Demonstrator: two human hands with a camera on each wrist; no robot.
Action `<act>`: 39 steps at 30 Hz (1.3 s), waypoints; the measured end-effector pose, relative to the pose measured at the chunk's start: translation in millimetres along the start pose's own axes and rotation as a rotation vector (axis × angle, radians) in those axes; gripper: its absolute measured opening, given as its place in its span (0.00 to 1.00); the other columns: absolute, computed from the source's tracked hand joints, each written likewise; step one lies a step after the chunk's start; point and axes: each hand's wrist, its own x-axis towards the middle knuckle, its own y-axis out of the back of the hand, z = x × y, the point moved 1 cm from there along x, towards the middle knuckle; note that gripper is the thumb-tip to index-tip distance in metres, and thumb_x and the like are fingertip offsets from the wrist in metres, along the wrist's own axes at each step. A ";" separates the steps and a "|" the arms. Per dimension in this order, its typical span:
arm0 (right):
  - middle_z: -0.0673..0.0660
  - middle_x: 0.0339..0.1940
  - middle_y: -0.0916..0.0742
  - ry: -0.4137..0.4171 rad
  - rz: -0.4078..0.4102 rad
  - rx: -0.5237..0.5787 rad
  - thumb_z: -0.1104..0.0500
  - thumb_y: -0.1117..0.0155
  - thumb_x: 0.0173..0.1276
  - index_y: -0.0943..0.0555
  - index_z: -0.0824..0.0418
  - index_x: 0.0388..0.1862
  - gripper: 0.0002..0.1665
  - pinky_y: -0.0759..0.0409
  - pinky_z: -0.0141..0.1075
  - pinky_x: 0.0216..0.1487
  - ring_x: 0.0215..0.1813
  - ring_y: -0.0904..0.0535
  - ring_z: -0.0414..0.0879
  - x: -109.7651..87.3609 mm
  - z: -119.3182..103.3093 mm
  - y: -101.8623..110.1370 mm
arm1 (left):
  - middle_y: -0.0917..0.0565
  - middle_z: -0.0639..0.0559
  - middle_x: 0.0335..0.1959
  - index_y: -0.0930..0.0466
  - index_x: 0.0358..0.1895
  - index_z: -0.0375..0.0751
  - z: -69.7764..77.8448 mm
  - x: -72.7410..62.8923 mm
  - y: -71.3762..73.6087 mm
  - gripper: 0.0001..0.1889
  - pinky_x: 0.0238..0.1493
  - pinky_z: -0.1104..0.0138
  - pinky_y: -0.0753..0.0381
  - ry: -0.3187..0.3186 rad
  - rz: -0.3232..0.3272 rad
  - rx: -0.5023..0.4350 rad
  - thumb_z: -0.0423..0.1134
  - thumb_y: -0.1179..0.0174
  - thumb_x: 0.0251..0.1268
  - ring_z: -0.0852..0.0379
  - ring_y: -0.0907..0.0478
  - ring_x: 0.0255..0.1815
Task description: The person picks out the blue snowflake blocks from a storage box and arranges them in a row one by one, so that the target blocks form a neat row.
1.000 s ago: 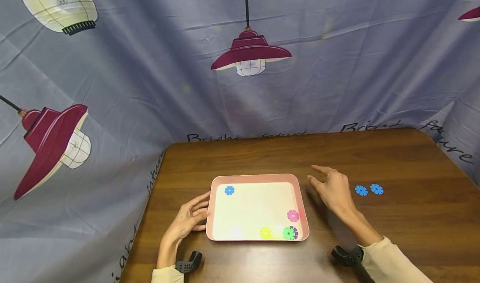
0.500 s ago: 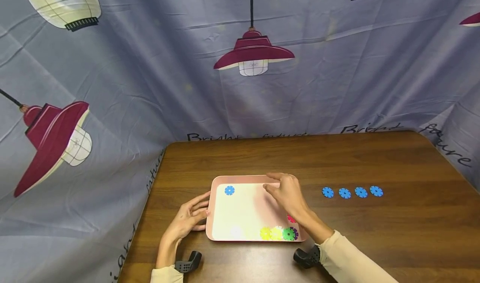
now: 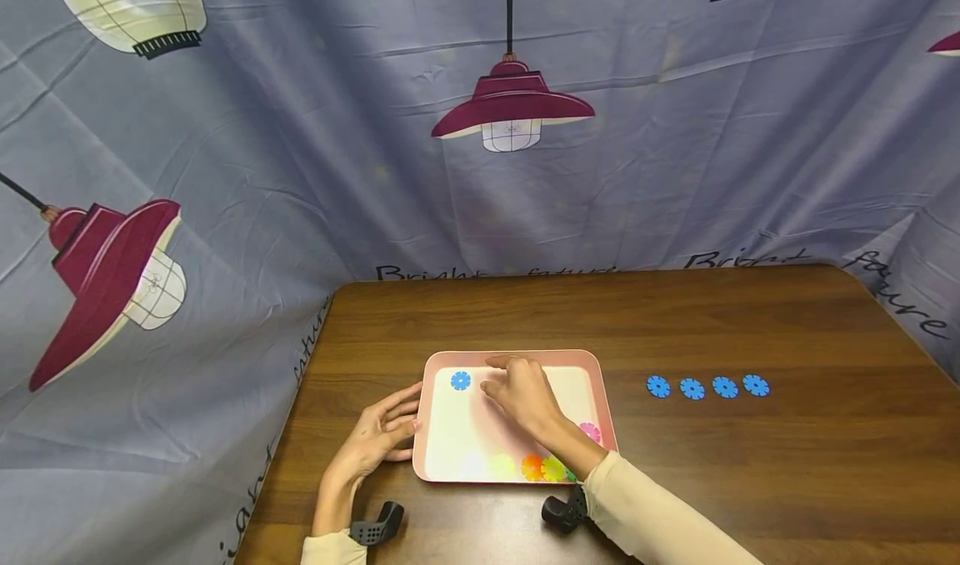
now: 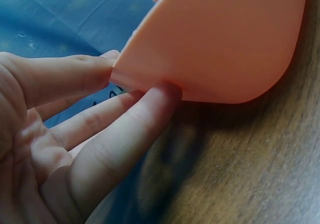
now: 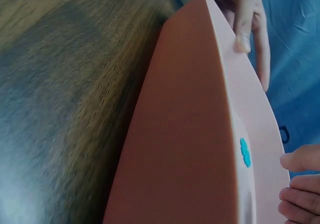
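Observation:
A shallow pink tray (image 3: 420, 457) with a pale floor lies on the wooden table. My left hand (image 3: 373, 440) touches its left side, thumb (image 4: 145, 119) against the wall and fingers fairly straight. Over the tray's upper middle hovers my right hand (image 3: 525, 394), thumb and index finger apart with nothing between them. Left of its fingertips, a blue notched, flower-shaped disc (image 3: 461, 380) lies in the tray. Along the tray's near edge are an orange disc (image 3: 532, 467) and a yellow disc (image 3: 553, 469). A pink disc (image 3: 590, 431) shows beside my right forearm, which partly hides a green one.
To the right of the tray, several blue discs form a row on the table (image 3: 750, 482), the leftmost disc (image 3: 658, 387) nearest the tray. A grey-blue curtain (image 3: 337, 132) printed with lamps hangs behind the table's far edge.
My right hand has moved left, from beside the tray's right edge to over its upper middle. Blue discs it had covered now show on the table. My left hand has stayed put.

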 end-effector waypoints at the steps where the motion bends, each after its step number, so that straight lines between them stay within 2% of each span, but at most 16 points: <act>1: 0.62 0.48 0.12 0.004 -0.004 -0.005 0.63 0.27 0.57 0.15 0.68 0.50 0.21 0.40 0.30 0.17 0.14 0.48 0.35 1.4 -1.1 -2.5 | 0.32 0.27 0.66 0.41 0.75 0.36 0.3 -0.2 0.2 0.33 0.39 0.53 0.15 0.000 0.000 0.003 0.30 0.40 0.68 0.41 0.22 0.57; 3: 0.60 0.47 0.12 0.005 -0.014 -0.019 0.63 0.27 0.57 0.15 0.68 0.50 0.21 0.33 0.31 0.22 0.17 0.42 0.36 3.8 -3.3 -6.9 | 0.32 0.27 0.66 0.41 0.75 0.37 0.8 -0.5 0.5 0.33 0.39 0.52 0.15 0.000 0.002 0.010 0.30 0.40 0.68 0.40 0.23 0.57; 5: 0.59 0.47 0.12 0.007 -0.022 -0.035 0.63 0.28 0.57 0.15 0.67 0.50 0.21 0.24 0.34 0.27 0.22 0.29 0.38 6.1 -4.3 -11.8 | 0.33 0.27 0.66 0.41 0.75 0.37 1.6 -0.7 1.1 0.33 0.39 0.52 0.15 -0.003 0.003 0.015 0.31 0.40 0.68 0.40 0.23 0.58; 8: 0.59 0.47 0.12 0.012 -0.039 -0.046 0.63 0.28 0.56 0.15 0.67 0.50 0.21 0.20 0.37 0.34 0.35 0.20 0.43 9.1 -4.4 -18.4 | 0.33 0.26 0.67 0.41 0.75 0.37 2.4 -1.0 1.8 0.33 0.39 0.51 0.15 -0.007 0.001 0.016 0.31 0.40 0.69 0.38 0.23 0.58; 9: 0.59 0.47 0.12 0.014 -0.040 -0.054 0.63 0.28 0.55 0.14 0.67 0.49 0.21 0.20 0.35 0.36 0.38 0.19 0.42 10.3 -4.4 -20.3 | 0.33 0.26 0.67 0.41 0.75 0.37 2.7 -1.1 1.8 0.33 0.40 0.51 0.15 -0.009 -0.002 0.014 0.31 0.40 0.69 0.38 0.24 0.58; 11: 0.60 0.48 0.12 0.016 -0.049 -0.049 0.64 0.27 0.55 0.15 0.69 0.49 0.21 0.23 0.32 0.28 0.30 0.21 0.41 12.3 -4.0 -24.4 | 0.34 0.26 0.67 0.42 0.75 0.37 2.7 -1.1 1.7 0.33 0.40 0.51 0.15 -0.012 -0.010 0.013 0.31 0.40 0.69 0.37 0.24 0.59; 13: 0.62 0.49 0.12 0.013 -0.063 -0.033 0.65 0.27 0.55 0.15 0.70 0.50 0.22 0.31 0.28 0.19 0.20 0.30 0.37 13.9 -4.1 -28.4 | 0.34 0.25 0.67 0.42 0.75 0.36 2.7 -1.0 1.5 0.33 0.40 0.50 0.15 -0.014 -0.014 0.014 0.30 0.40 0.69 0.36 0.24 0.59; 16: 0.64 0.49 0.13 0.006 -0.094 -0.006 0.68 0.27 0.55 0.16 0.72 0.50 0.22 0.41 0.26 0.11 0.12 0.43 0.35 15.5 -5.6 -34.2 | 0.34 0.25 0.67 0.42 0.75 0.35 2.6 -1.2 1.3 0.33 0.40 0.51 0.15 -0.018 -0.020 0.015 0.30 0.40 0.69 0.36 0.24 0.59; 17: 0.65 0.49 0.13 0.007 -0.107 -0.002 0.68 0.27 0.55 0.17 0.73 0.50 0.22 0.40 0.26 0.10 0.12 0.43 0.36 15.9 -6.5 -36.0 | 0.34 0.25 0.67 0.42 0.75 0.35 2.4 -1.3 1.4 0.33 0.40 0.51 0.15 -0.019 -0.021 0.015 0.30 0.40 0.69 0.36 0.24 0.59; 19: 0.65 0.49 0.13 0.023 -0.123 -0.013 0.68 0.27 0.57 0.17 0.73 0.50 0.21 0.28 0.27 0.15 0.15 0.31 0.36 16.6 -8.8 -39.2 | 0.34 0.25 0.67 0.42 0.75 0.35 2.1 -1.5 1.9 0.33 0.40 0.51 0.15 -0.023 -0.025 0.012 0.30 0.41 0.69 0.36 0.24 0.59; 21: 0.66 0.50 0.14 0.038 -0.139 -0.027 0.67 0.27 0.58 0.17 0.73 0.51 0.21 0.17 0.32 0.27 0.27 0.18 0.42 17.7 -11.0 -42.1 | 0.34 0.25 0.67 0.42 0.75 0.35 1.7 -1.4 2.3 0.33 0.40 0.50 0.15 -0.027 -0.031 0.009 0.30 0.41 0.69 0.36 0.24 0.59; 24: 0.68 0.51 0.15 0.054 -0.162 -0.033 0.66 0.28 0.60 0.18 0.74 0.53 0.22 0.15 0.38 0.43 0.45 0.14 0.51 19.4 -13.5 -45.8 | 0.35 0.24 0.67 0.43 0.75 0.34 1.1 -1.2 2.6 0.33 0.41 0.50 0.15 -0.035 -0.042 0.009 0.29 0.42 0.70 0.34 0.25 0.59; 26: 0.68 0.52 0.15 0.053 -0.176 -0.022 0.67 0.29 0.61 0.19 0.74 0.53 0.22 0.15 0.37 0.42 0.44 0.14 0.52 20.3 -14.7 -47.4 | 0.35 0.24 0.67 0.43 0.75 0.34 0.8 -0.9 2.5 0.33 0.41 0.49 0.15 -0.037 -0.047 0.007 0.30 0.42 0.70 0.34 0.25 0.59; 33: 0.67 0.52 0.15 0.040 -0.174 -0.043 0.67 0.29 0.60 0.18 0.73 0.53 0.22 0.16 0.31 0.38 0.36 0.17 0.45 22.3 -17.9 -49.4 | 0.34 0.25 0.67 0.43 0.75 0.34 1.9 -1.5 1.5 0.33 0.42 0.49 0.16 -0.029 -0.039 -0.005 0.30 0.41 0.70 0.35 0.25 0.60; 39: 0.65 0.46 0.12 0.027 -0.154 -0.077 0.67 0.27 0.58 0.16 0.72 0.50 0.20 0.18 0.30 0.31 0.31 0.19 0.43 23.0 -19.2 -51.6 | 0.34 0.25 0.67 0.43 0.75 0.34 1.2 -1.3 1.1 0.33 0.42 0.49 0.16 -0.026 -0.041 -0.009 0.29 0.42 0.70 0.35 0.25 0.60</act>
